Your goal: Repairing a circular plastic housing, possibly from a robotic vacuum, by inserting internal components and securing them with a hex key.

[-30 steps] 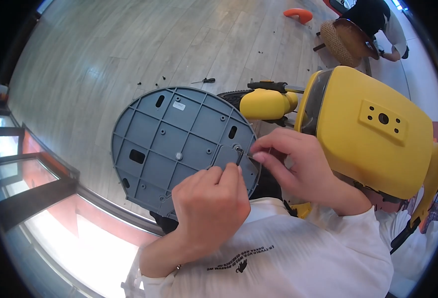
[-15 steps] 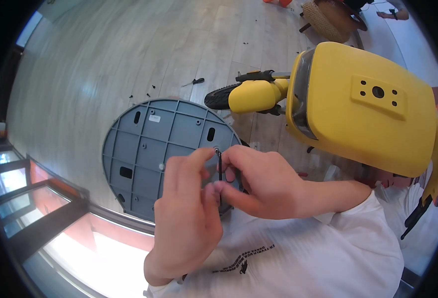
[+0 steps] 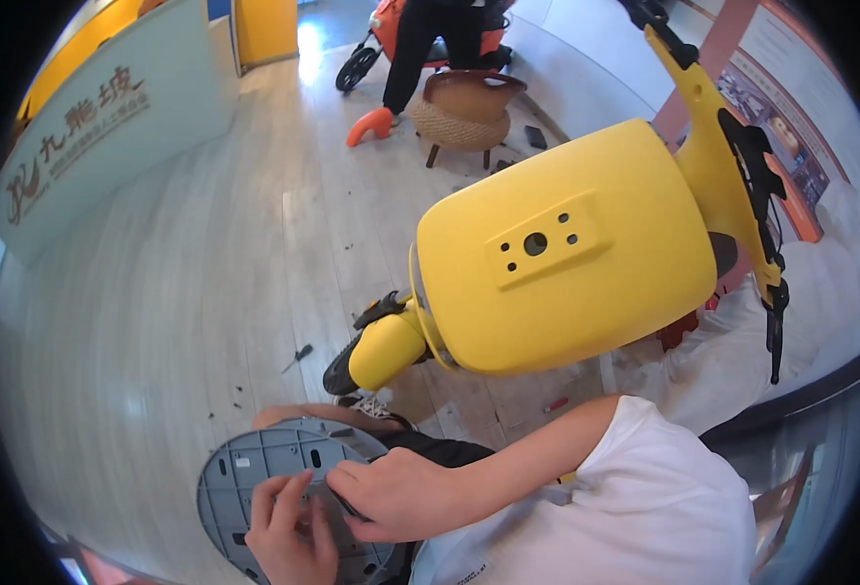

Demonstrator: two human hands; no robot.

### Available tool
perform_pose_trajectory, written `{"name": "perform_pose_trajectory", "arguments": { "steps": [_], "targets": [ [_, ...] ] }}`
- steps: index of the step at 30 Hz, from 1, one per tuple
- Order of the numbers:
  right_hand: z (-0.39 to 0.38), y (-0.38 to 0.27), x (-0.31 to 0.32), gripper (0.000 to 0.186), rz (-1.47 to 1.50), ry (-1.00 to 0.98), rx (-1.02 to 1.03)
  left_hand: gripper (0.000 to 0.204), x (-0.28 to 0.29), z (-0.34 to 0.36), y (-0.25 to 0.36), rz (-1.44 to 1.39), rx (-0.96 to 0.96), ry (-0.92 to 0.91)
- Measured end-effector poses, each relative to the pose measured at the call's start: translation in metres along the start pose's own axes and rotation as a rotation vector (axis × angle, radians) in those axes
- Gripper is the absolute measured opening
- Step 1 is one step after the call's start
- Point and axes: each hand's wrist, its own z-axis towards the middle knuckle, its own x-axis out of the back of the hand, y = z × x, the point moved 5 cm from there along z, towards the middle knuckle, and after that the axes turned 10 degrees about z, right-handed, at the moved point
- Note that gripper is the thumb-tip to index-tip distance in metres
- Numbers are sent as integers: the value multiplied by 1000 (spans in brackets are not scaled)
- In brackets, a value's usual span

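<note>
A grey, ribbed, rounded plastic panel (image 3: 217,499) with slots and screw holes lies at the bottom, against my legs. Over its right part my right hand (image 3: 398,495) is closed on a thin black hex key (image 3: 351,506), mostly hidden by the fingers. My left hand (image 3: 288,534) is beside it, with thumb and fingers apart and fingertips near the same spot on the panel. Nothing shows between those fingers. Whether the key's tip sits in a screw cannot be made out.
A yellow scooter-like vehicle (image 3: 556,322) stands close on the right, its front wheel (image 3: 340,366) near the panel. A screwdriver (image 3: 300,356) and small screws (image 3: 238,390) lie on the floor. Farther off are a wicker chair (image 3: 461,125), an orange curved part (image 3: 369,125) and another person's legs (image 3: 415,58).
The view has swung up and to the right, so panel and hands sit lower in the picture. A person, an orange vehicle and a counter have come into view. The right hand still grips the key.
</note>
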Motion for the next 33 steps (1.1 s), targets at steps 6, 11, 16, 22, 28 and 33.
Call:
{"name": "perform_pose_trajectory", "arguments": {
  "steps": [6, 11, 16, 22, 28, 33],
  "targets": [
    [3, 5, 5, 32, 31, -39, -17, 25, -19, 4, -14, 63, -218, 17],
    [9, 5, 12, 32, -76, -206, 15, 28, -25, -3, -24, 28, -168, 36],
    [24, 0, 23, 24, -230, -409, 45, 37, -26, -7, -19, 61, -265, 84],
    [36, -9, 31, 15, -440, -477, 175, 28, -23, -9, -13, 7, -225, 140],
    [43, -1, 31, 17, -588, -504, 236, 34, -26, -12, -14, 63, -268, 188],
    [56, 7, 35, 22, -468, -478, 166, 34, -26, -10, -12, 88, -320, 250]
  ]
}}
